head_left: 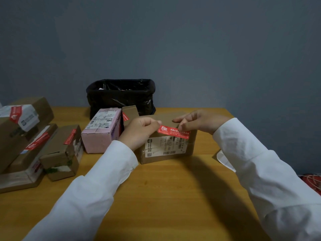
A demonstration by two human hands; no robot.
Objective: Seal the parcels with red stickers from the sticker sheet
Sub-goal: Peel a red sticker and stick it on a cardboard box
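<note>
A brown cardboard parcel (166, 146) with a white shipping label stands mid-table. A red sticker (171, 131) stretches across its top front edge. My left hand (140, 130) pinches the sticker's left end between thumb and fingers. My right hand (196, 121) pinches its right part at the parcel's top, index finger lying on the lid. A white backing sheet (224, 160) lies at the right, partly hidden by my right sleeve.
A pink parcel (102, 131) and a small brown box (129, 113) with a red sticker stand behind the left hand. Several stickered parcels (34, 141) pile up at the far left. A black-lined bin (120, 96) sits at the back of the wooden table (156, 188).
</note>
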